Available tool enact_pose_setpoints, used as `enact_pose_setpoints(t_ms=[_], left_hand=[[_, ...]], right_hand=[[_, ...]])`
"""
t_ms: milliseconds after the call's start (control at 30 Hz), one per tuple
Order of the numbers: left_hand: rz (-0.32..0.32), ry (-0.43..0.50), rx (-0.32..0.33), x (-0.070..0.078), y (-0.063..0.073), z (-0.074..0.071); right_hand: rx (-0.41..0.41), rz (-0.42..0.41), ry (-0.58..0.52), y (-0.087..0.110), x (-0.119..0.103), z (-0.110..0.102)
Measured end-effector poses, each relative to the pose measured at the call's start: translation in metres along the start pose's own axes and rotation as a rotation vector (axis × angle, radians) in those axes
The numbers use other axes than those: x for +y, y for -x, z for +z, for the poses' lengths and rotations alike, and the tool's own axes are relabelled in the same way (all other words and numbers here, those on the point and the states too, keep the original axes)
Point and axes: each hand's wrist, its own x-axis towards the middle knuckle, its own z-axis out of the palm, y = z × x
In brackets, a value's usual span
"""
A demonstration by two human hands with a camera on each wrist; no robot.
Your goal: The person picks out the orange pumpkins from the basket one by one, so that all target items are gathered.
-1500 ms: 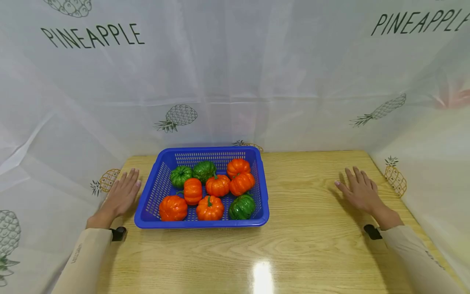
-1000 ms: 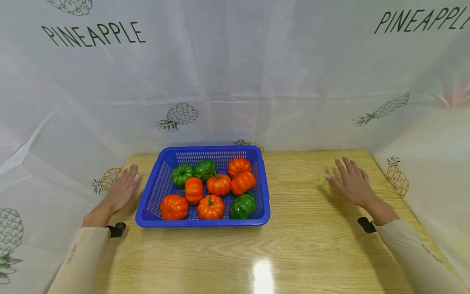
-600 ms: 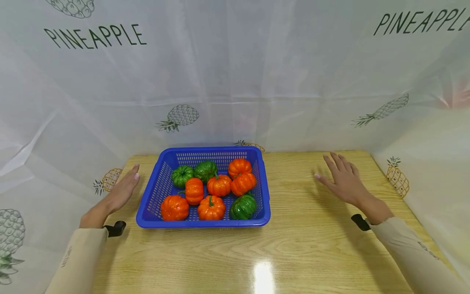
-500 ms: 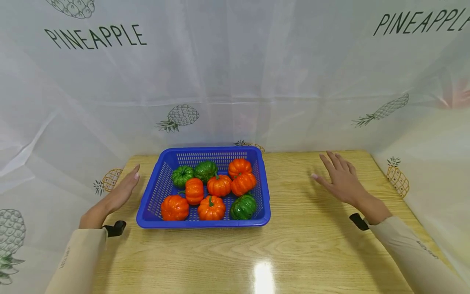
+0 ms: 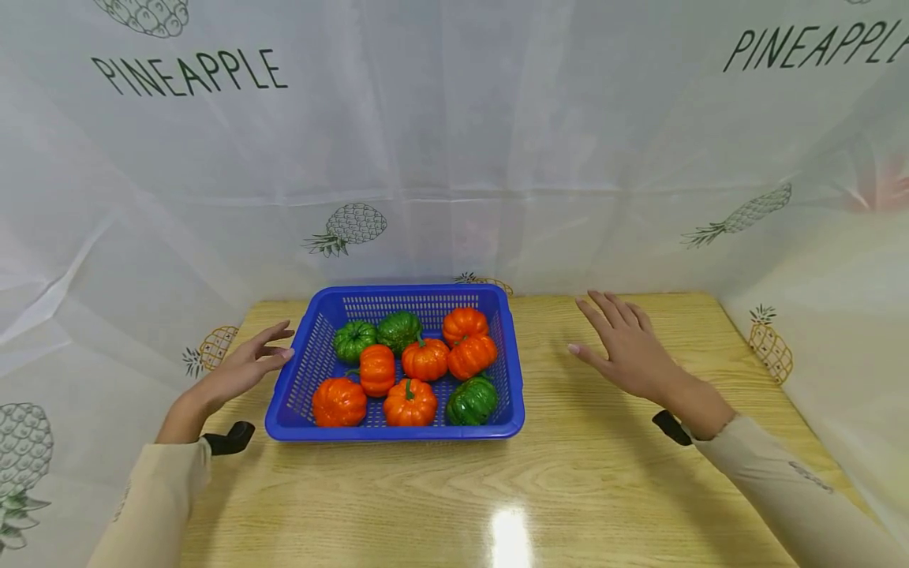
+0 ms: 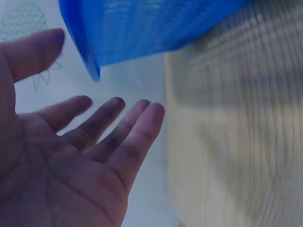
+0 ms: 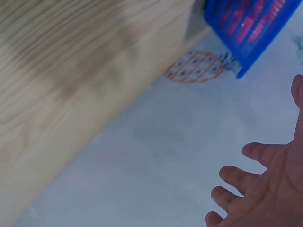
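Note:
A blue plastic basket with slotted walls stands on the wooden table, left of the middle. In it lie several small pumpkins, some orange like the front one and some green like the one at the right. My left hand hovers just beside the basket's left rim, thumb and fingers spread apart, holding nothing. In the left wrist view, a gap shows between that hand and the basket wall. Over the table to the right of the basket, my right hand is held with straight fingers, nothing in it.
The wooden table runs up to a pale plastic sheet printed with pineapples, which hangs behind and on both sides. A black strap sits on the left wrist and another on the right.
My right hand has moved left across the table, towards the basket. The left hand has lifted and turned, its fingers coming nearer the left rim. Basket and pumpkins stay put.

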Motion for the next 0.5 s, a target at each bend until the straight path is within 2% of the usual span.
enact_pose_setpoints(t_ms=[200, 500], left_hand=[[-0.016, 0.015, 0.000, 0.006, -0.002, 0.002], [-0.091, 0.131, 0.018, 0.012, -0.004, 0.001]], right_hand=[[-0.007, -0.054, 0.023, -0.008, -0.019, 0.001], [-0.025, -0.135, 0.032, -0.023, -0.045, 0.005]])
